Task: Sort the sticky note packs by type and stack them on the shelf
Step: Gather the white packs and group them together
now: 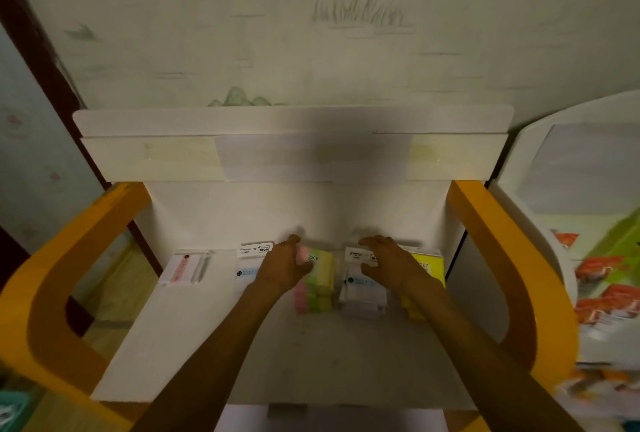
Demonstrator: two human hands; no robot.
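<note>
Nearest us, our two forearms reach forward over the bare front of the white shelf [207, 345], which sits between two curved orange side arms [52, 293]. Our left hand [284, 267] has its fingers curled round the left end of the top pack on the multicoloured stack [320, 288], a pile banded pink, green and yellow that stands about mid-shelf. Our right hand [389, 263] lies over the white-packaged stack [363, 300] just to the right, fingers spread and slightly bent across its top; we cannot tell whether it actually grips a pack or only rests there. Just beside that, partly behind the right wrist, stands the yellow stack [427, 267]. To the left of our left hand a single white pack [247, 265] with a printed header card lies flat, and further left, apart from it, a pink-and-white pack [181, 269] lies near the shelf's left edge. All the packs line up toward the rear of the shelf. Beyond them rises the white back panel [294, 210], then pale wallpaper [311, 33] with faint grass sketches.
</note>
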